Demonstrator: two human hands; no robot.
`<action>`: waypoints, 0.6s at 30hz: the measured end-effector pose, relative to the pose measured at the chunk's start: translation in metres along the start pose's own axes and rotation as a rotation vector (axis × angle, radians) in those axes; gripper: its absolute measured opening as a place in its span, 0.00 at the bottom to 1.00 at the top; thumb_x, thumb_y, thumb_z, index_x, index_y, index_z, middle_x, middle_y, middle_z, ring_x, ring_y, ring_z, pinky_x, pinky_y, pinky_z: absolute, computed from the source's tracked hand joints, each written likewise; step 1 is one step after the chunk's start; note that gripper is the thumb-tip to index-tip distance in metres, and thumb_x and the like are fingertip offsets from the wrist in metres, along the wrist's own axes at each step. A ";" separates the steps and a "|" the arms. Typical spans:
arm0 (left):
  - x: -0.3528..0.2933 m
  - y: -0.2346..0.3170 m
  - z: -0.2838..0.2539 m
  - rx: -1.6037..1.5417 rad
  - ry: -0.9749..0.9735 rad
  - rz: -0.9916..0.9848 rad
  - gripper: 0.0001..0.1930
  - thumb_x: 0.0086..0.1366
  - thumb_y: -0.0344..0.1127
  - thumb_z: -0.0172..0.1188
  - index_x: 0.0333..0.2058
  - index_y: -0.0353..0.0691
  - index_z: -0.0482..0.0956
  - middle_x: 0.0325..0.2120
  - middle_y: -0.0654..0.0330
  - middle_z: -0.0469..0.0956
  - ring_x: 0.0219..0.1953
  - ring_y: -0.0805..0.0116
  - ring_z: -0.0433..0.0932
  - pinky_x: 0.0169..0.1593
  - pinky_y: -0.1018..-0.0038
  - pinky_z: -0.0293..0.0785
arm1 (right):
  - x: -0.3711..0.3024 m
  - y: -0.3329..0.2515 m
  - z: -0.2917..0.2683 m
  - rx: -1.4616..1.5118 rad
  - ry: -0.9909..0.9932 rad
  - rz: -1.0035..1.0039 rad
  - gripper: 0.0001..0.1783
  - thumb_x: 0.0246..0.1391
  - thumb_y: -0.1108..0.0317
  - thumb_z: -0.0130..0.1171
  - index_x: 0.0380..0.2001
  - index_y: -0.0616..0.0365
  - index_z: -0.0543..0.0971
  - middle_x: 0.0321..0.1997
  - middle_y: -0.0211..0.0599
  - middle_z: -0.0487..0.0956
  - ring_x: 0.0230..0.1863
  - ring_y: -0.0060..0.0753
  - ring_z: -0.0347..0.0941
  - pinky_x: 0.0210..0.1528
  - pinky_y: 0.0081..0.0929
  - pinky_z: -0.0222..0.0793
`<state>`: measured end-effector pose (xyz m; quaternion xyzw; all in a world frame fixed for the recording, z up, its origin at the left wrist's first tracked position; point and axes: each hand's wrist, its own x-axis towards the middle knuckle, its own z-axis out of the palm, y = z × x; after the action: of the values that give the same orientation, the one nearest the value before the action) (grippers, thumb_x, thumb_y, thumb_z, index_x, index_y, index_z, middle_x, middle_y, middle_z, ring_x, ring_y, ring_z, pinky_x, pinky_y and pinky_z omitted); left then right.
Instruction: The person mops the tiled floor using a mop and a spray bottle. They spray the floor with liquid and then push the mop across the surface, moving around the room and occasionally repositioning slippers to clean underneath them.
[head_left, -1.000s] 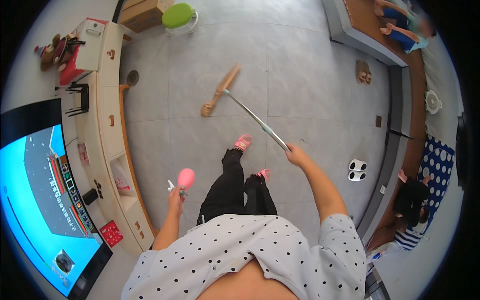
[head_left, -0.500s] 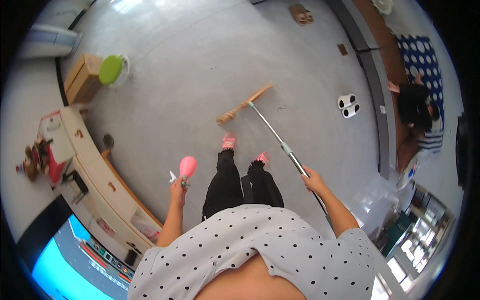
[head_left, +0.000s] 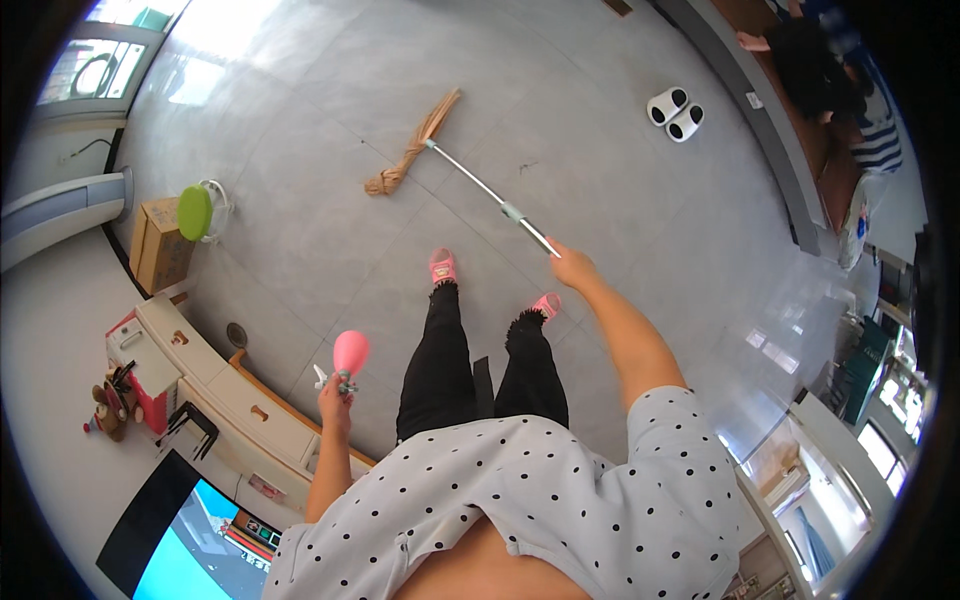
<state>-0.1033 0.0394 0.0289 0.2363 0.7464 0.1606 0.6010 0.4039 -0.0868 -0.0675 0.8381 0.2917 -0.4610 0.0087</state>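
My left hand point(head_left: 336, 402) is closed around a pink spray bottle point(head_left: 351, 352) with a white nozzle, out to the left of my legs. In my right hand point(head_left: 573, 266) is the silver pole of a mop point(head_left: 478, 180), gripped below its pale green collar with the arm stretched forward. The mop's wide head, wrapped in a brown cloth point(head_left: 413, 148), lies slantwise on the grey tiles ahead of my feet. A small dark mark point(head_left: 528, 166) shows on the floor to the right of the pole.
White slippers point(head_left: 676, 114) lie at the far right, near a grey-edged platform point(head_left: 755, 105) where a person in black sits. Along the left stand a low cabinet point(head_left: 225, 375), a cardboard box point(head_left: 163, 246) and a green stool point(head_left: 195, 212). A lit screen point(head_left: 195, 545) is at lower left.
The mop head has moved forward and to the left across the floor, and my right arm now reaches farther out. The view has turned; the spray bottle stays in my left hand.
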 end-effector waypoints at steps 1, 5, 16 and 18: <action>-0.013 -0.001 0.006 0.009 0.005 0.009 0.12 0.57 0.44 0.52 0.27 0.42 0.71 0.22 0.61 0.74 0.22 0.77 0.72 0.23 0.84 0.64 | -0.009 0.028 -0.005 0.034 -0.004 0.006 0.24 0.50 0.60 0.40 0.53 0.34 0.62 0.39 0.41 0.74 0.39 0.42 0.70 0.42 0.35 0.65; -0.049 -0.036 0.031 0.073 -0.002 0.018 0.11 0.57 0.44 0.53 0.28 0.41 0.72 0.23 0.63 0.74 0.25 0.77 0.72 0.25 0.84 0.64 | -0.057 0.187 -0.011 0.094 0.129 -0.065 0.24 0.48 0.60 0.42 0.53 0.35 0.64 0.44 0.40 0.73 0.43 0.43 0.69 0.44 0.33 0.64; -0.128 -0.127 0.125 0.118 -0.219 -0.061 0.11 0.59 0.43 0.50 0.28 0.41 0.72 0.24 0.62 0.74 0.25 0.74 0.73 0.26 0.83 0.65 | -0.266 0.474 -0.071 0.103 0.132 0.303 0.24 0.46 0.66 0.49 0.51 0.47 0.65 0.45 0.43 0.72 0.45 0.42 0.69 0.46 0.31 0.64; -0.135 -0.136 0.138 0.102 -0.271 -0.074 0.11 0.59 0.44 0.50 0.29 0.42 0.71 0.25 0.62 0.74 0.26 0.73 0.74 0.26 0.82 0.65 | -0.280 0.444 -0.103 0.244 0.035 0.492 0.24 0.47 0.68 0.48 0.51 0.52 0.65 0.46 0.45 0.72 0.48 0.41 0.68 0.49 0.29 0.62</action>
<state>0.0322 -0.1537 0.0371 0.2581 0.6740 0.0670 0.6889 0.5903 -0.5606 0.0970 0.8865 0.0216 -0.4621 0.0143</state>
